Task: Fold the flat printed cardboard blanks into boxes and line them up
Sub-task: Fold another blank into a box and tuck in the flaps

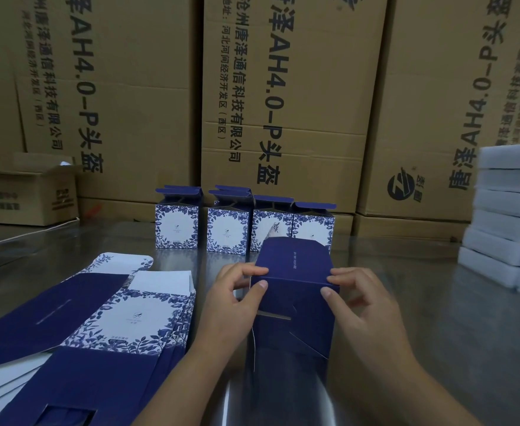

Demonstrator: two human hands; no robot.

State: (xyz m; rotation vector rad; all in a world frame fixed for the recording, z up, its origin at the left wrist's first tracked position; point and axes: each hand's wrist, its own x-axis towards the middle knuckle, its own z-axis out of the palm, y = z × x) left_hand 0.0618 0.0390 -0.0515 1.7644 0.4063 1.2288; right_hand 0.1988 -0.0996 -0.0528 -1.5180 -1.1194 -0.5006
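Both hands hold a half-folded navy box (295,305) standing on the steel tabletop (436,302). The left hand (231,299) and right hand (363,302) pinch its top corners with curled fingers, and a dark flap is raised behind. Left of this box lies a stack of flat blanks (123,315), navy with blue-floral white panels. Behind it, four folded boxes (228,232) stand in a row with their top flaps open.

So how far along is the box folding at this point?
Done: four folded boxes stand in a row at the back of the table, top flaps up. In hand: the left hand and right hand pinch a fifth box at its flap fold. Left: a stack of flat blanks lies by the left hand.
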